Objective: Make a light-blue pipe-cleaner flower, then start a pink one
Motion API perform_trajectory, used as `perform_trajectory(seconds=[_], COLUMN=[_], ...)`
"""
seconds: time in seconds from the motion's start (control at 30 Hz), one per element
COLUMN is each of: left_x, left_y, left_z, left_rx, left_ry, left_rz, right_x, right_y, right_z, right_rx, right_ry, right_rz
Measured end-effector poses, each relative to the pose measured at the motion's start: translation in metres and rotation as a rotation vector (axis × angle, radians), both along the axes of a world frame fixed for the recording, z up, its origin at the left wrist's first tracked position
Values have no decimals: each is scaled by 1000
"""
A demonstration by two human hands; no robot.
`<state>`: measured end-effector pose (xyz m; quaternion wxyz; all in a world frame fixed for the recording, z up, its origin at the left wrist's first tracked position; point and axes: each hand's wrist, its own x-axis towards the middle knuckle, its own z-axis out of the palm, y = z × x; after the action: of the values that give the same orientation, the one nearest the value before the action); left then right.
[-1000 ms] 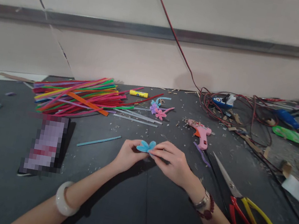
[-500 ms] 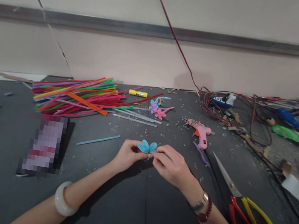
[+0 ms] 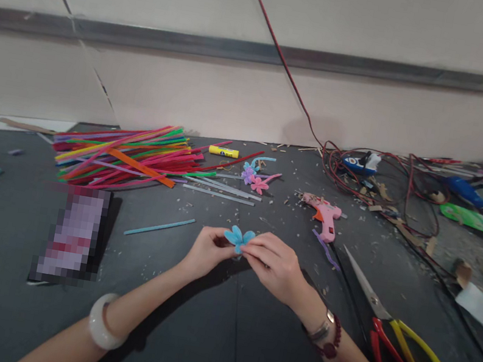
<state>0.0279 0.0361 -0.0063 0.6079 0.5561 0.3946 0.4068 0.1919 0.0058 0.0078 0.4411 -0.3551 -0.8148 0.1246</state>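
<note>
Between my two hands is a blue pipe-cleaner flower (image 3: 239, 237), its fuzzy petals fanned upward. My left hand (image 3: 207, 252) pinches it from the left side, fingers closed. My right hand (image 3: 271, 263) is closed on its right and lower petals, with the fingertips covering part of the flower. A single blue pipe cleaner (image 3: 160, 226) lies on the dark table just left of my left hand. Beyond my hands rest small finished flowers, one pink (image 3: 260, 184), one purple (image 3: 249, 174) and one blue.
A heap of colourful pipe cleaners (image 3: 134, 157) lies at the back left, near a yellow glue stick (image 3: 223, 151) and clear glue sticks (image 3: 220, 195). To the right are a pink glue gun (image 3: 327, 215), large scissors (image 3: 385, 316) and tangled cables (image 3: 340, 173). A blurred-out phone-like object (image 3: 72, 236) sits left.
My right fingertips have shifted slightly left and now cover more of the flower's right side. A lower petal shows more clearly between my hands.
</note>
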Motion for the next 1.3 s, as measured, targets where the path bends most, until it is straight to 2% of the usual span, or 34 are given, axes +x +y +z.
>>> perform_trajectory(seconds=[0.17, 0.3, 0.43, 0.6, 0.73, 0.9, 1.13, 1.3], left_x=[0, -2, -2, -2, -2, -1, -3, -4], left_y=[0, 0, 1, 1, 2, 1, -2, -3], left_z=[-1, -1, 1, 2, 1, 1, -2, 0], left_rx=[50, 53, 22, 4, 7, 6, 99, 161], left_ry=[37, 41, 26, 22, 33, 31, 131, 217], left_rz=[-1, 15, 27, 79, 95, 78, 34, 69], right_x=[-2, -5, -3, 1, 3, 3, 0, -5], right_y=[-3, -4, -2, 6, 11, 10, 8, 5], right_z=[-1, 8, 13, 6, 5, 8, 5, 2], right_rx=[50, 1, -283, -740, -904, -941, -863, -828], right_ry=[-64, 81, 243, 422, 540, 576, 556, 557], right_rz=[29, -40, -123, 9, 8, 43, -7, -27])
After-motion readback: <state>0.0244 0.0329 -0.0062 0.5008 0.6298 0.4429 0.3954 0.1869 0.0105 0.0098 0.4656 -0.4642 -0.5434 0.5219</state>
